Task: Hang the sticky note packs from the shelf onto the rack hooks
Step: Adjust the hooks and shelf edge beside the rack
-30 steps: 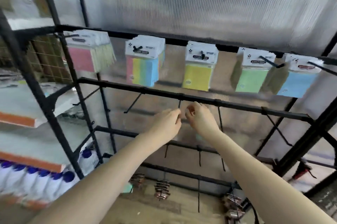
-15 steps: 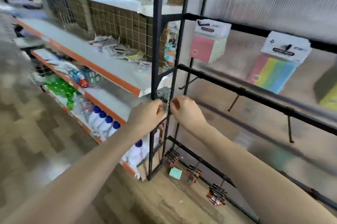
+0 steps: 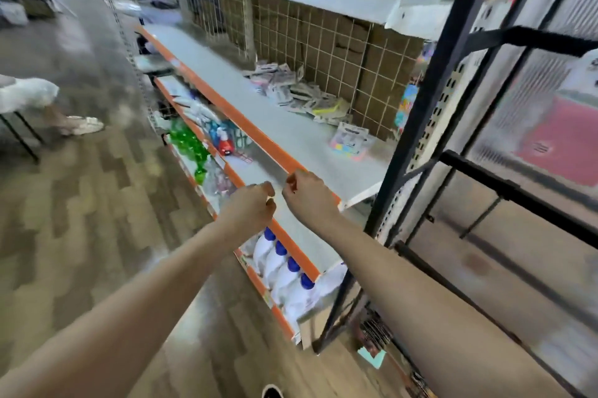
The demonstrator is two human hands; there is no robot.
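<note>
1. Left hand (image 3: 250, 208) and right hand (image 3: 309, 195): raised side by side, just apart, in front of the orange front edge of the shelf (image 3: 291, 138). Fingers of both are curled inward; nothing can be made out between them.
2. Lower tier, below the hands: a row of white bottles (image 3: 278, 268) with blue caps, standing upright behind an orange lip. Farther along the same unit, green bottles (image 3: 187, 141) and a red-topped spray bottle, blurred.
3. Shelf, grey board, middle tier: one sticky note pack (image 3: 349, 141) lies flat near the right end, close to the black rack post. Farther back, a loose pile of packs (image 3: 297, 96) rests against the wire mesh backing. Bare board lies between the front edge and both.
4. Rack (image 3: 417, 138), black frame, at right: crossbars carry bare hooks (image 3: 480, 218); a pink pack (image 3: 563, 145) hangs behind, blurred.
5. Change from half a second ago: the view has swung left, so the shelf now fills the centre and the multicolour hung pack has gone out of frame. The hands keep their paired, curled posture.
6. Wood-pattern floor (image 3: 81, 203) is open at left; another person's foot and a table leg stand far left.
</note>
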